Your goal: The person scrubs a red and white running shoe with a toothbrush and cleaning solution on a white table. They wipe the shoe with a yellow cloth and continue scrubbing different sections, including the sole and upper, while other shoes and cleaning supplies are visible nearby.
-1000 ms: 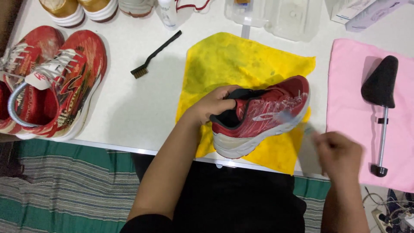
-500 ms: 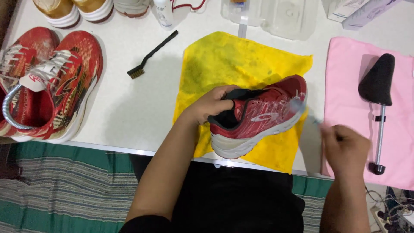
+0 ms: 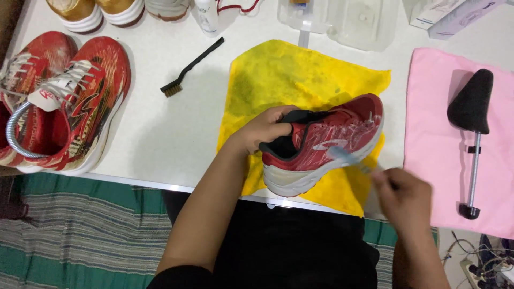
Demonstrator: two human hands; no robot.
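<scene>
Since the earlier frame, right hand point(image 3: 404, 195) has drawn the brush point(image 3: 348, 158) back along the shoe point(image 3: 326, 142) on the yellow cloth point(image 3: 289, 80). Left hand point(image 3: 265, 127) fingers grip its collar; short, light strokes would suit the mesh.

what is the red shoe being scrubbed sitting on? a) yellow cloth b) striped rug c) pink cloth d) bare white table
a: the red shoe, held at its collar by the left hand while the right hand works a blurred brush on its side, rests on the yellow cloth.
</scene>
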